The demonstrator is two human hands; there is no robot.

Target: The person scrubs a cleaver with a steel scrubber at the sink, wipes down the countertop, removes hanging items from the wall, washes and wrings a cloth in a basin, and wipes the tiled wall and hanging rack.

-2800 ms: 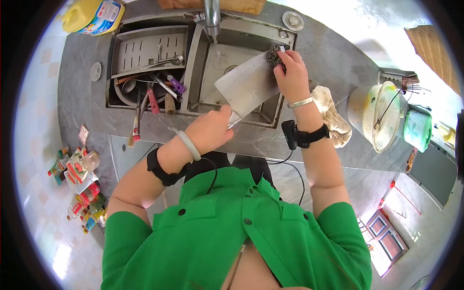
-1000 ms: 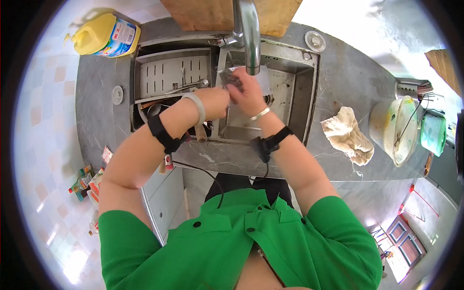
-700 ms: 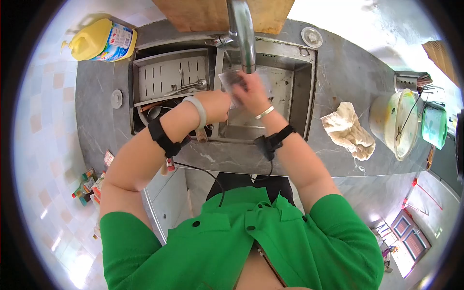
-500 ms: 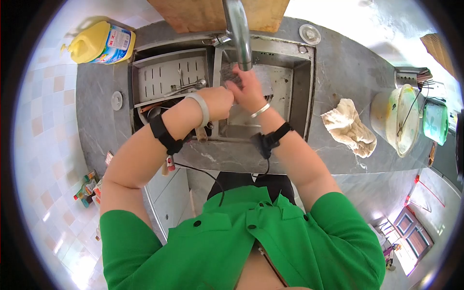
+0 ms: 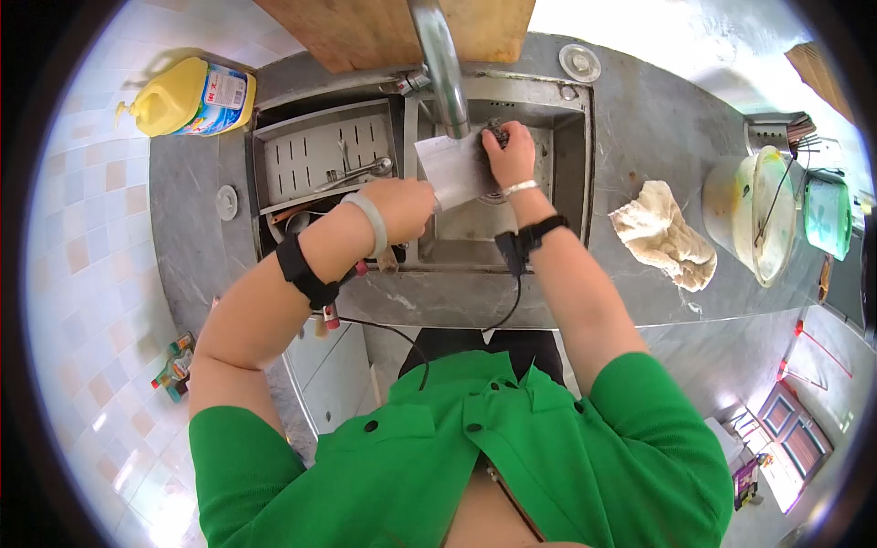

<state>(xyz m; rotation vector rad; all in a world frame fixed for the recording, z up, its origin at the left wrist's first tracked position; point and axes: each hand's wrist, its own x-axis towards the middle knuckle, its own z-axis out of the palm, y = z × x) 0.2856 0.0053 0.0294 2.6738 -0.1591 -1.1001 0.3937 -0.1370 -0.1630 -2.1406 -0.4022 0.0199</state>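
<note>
A cleaver (image 5: 450, 172) with a broad grey blade is held over the sink (image 5: 568, 183), just below the faucet (image 5: 443, 78). My left hand (image 5: 402, 210) is closed at its near left end, where the handle is hidden by the fingers. Toward the blade's far right end, my right hand (image 5: 513, 160) grips a dark steel wool scrubber (image 5: 496, 134) against or very close to the metal. Whether water is running I cannot tell.
Left of the basin, a slotted metal tray (image 5: 297, 160) bears spoons. A yellow detergent jug (image 5: 196, 96) stands at the back left. Rightward lie a crumpled cloth (image 5: 665, 236) and a whitish tub (image 5: 744, 215). A wooden board (image 5: 365, 32) leans behind the faucet.
My right hand has moved right with the scrubber, away from my left hand. The cleaver's blade has turned, so its broad face shows now.
</note>
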